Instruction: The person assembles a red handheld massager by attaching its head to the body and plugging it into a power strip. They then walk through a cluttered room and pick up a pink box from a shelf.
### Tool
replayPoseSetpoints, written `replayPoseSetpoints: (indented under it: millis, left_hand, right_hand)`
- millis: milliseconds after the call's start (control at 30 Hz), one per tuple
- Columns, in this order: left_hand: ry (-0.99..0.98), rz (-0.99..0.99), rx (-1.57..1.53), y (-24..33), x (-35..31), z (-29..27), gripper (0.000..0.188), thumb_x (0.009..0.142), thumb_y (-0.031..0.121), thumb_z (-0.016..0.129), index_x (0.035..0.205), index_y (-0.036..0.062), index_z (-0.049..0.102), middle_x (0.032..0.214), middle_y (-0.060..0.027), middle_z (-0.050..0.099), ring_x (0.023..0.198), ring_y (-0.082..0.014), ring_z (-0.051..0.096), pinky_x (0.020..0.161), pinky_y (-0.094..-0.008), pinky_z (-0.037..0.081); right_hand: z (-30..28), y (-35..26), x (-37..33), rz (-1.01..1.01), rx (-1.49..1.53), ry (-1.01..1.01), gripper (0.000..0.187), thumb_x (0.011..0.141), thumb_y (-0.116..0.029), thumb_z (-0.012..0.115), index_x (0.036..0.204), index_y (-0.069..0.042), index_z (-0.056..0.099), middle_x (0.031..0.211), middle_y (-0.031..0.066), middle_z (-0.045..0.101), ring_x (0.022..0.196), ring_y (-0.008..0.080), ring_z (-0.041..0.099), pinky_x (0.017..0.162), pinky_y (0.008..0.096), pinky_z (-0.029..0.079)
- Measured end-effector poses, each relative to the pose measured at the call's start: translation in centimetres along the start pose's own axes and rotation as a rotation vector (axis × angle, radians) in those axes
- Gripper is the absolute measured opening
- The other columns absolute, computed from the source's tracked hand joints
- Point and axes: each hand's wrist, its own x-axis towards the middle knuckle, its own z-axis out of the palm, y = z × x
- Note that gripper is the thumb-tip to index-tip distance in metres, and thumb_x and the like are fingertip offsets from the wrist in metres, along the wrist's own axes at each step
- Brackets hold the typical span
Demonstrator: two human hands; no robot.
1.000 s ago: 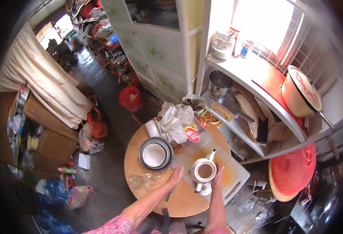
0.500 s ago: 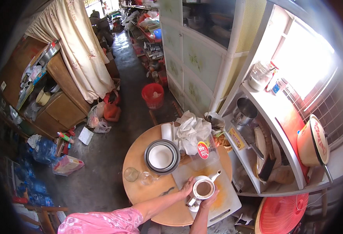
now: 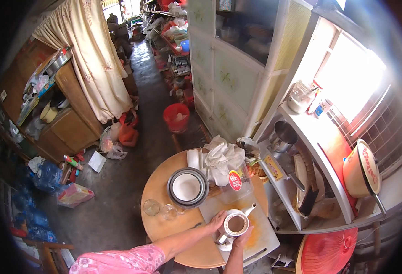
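Both hands, left hand (image 3: 218, 222) and right hand (image 3: 243, 237), stay clasped around the teapot (image 3: 235, 224).

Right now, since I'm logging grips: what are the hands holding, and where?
Both hands, left hand and right hand, clasp the open white teapot by its body sides; handle grip cannot be told.

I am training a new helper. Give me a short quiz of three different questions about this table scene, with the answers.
1. True or false: both hands touch the white teapot.
2. Which lies nearest the left hand? A) red bucket B) white teapot C) yellow basin
3. Fill in: the two small clear glasses stand on the round wooden ____.

Key:
1. True; the right hand is on it too.
2. B
3. table
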Motion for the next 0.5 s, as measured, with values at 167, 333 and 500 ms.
replayPoseSetpoints:
  millis: [167,333,500]
  left_hand:
    - [0.009,0.137,-0.015,1.4,2.1,-0.2,0.056,0.091,0.05,0.033,0.121,0.0065,0.05,0.113,-0.0145,0.057,0.11,-0.028,0.051,0.095,-0.0328,0.036]
    - [-0.062,0.135,-0.079,-0.2,2.7,-0.1,0.05,0.09,0.048,0.037,0.116,0.0105,0.056,0.113,-0.011,0.058,0.107,-0.0247,0.053,0.092,-0.031,0.038]
    - [-0.047,0.184,-0.031,0.4,2.3,0.3,0.044,0.091,0.04,0.038,0.115,0.0075,0.055,0.112,-0.0126,0.058,0.107,-0.0257,0.053,0.091,-0.0311,0.04]
  right_hand:
    - [0.3,-0.3,0.0,-0.006,0.026,0.025,0.044,0.093,-0.029,0.029,0.109,0.004,0.053,0.101,0.0118,0.059,0.092,0.0192,0.056,0.082,0.0316,0.045]
    - [1.2,-0.1,-0.4,-0.122,0.053,-0.043,0.039,0.088,-0.025,0.044,0.112,0.006,0.049,0.1,0.0141,0.058,0.091,0.0201,0.057,0.079,0.0333,0.047]
    - [0.4,2.7,0.5,-0.179,-0.019,0.041,0.04,0.085,-0.023,0.05,0.112,0.006,0.048,0.1,0.0131,0.054,0.088,0.0207,0.057,0.075,0.0324,0.049]
